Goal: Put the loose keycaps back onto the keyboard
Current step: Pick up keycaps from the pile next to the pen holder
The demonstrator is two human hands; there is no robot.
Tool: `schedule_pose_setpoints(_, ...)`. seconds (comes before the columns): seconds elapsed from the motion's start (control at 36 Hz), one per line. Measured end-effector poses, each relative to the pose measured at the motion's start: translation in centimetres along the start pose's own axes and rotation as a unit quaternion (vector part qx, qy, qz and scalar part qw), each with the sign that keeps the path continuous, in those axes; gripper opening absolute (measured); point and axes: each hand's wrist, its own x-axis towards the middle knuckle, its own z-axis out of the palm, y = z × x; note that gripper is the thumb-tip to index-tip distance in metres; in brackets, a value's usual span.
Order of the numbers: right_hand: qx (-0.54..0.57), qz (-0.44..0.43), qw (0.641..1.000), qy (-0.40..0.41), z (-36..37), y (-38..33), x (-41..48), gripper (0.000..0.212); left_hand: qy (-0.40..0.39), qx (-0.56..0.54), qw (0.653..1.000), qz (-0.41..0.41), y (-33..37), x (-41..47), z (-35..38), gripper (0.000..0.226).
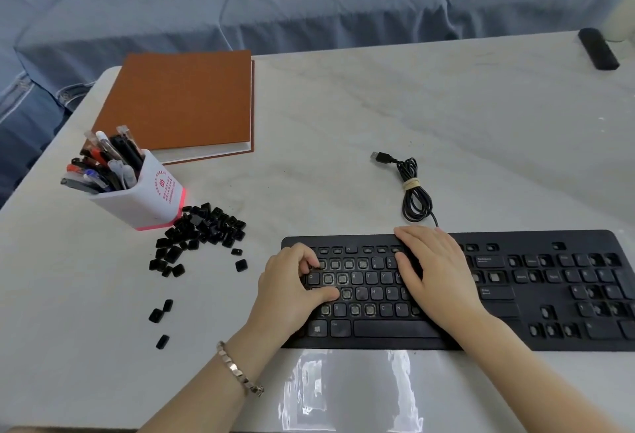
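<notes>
A black keyboard (pixel 584 237) lies on the white table with several bare key sockets showing among seated keys. My left hand (pixel 292 290) is over its left end, fingers bent, index tip on the number row and thumb by the home row; any keycap under the fingertips is hidden. Flat across the middle keys rests my right hand (pixel 436 274), fingers straight. A pile of loose black keycaps (pixel 206 226) sits left of the keyboard, with strays such as one keycap (pixel 241 265) near it and others (pixel 159 312) closer to me.
A white pen holder (pixel 137 192) full of pens stands beside the pile. Behind it lies a brown notebook (pixel 178 103). The keyboard's coiled USB cable (pixel 414 192) lies behind the keyboard. A black oblong object (pixel 598 49) is at the far right. A clear plastic sheet (pixel 350 391) covers the near table edge.
</notes>
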Motion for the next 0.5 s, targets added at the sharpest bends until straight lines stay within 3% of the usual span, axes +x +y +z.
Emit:
schedule_pose_setpoints(0.28,0.007,0.016,0.999,-0.028,-0.5,-0.4,0.1,0.043,-0.008,0.064,0.998,0.018,0.1,-0.6,0.3,0.032)
schedule_pose_setpoints(0.36,0.008,0.019,0.999,-0.037,-0.7,-0.4,0.1,0.043,-0.013,0.026,0.998,0.05,-0.2,-1.4,0.3,0.043)
schedule_pose_setpoints(0.42,0.001,0.028,0.998,-0.05,-0.9,-0.6,0.4,0.038,0.007,-0.014,0.997,0.074,-0.8,-2.2,-0.2,0.051)
schedule_pose_setpoints(0.5,0.009,0.045,0.996,-0.073,-1.4,-1.7,1.5,0.028,0.059,-0.007,0.995,0.077,-2.5,-3.0,-2.3,0.04)
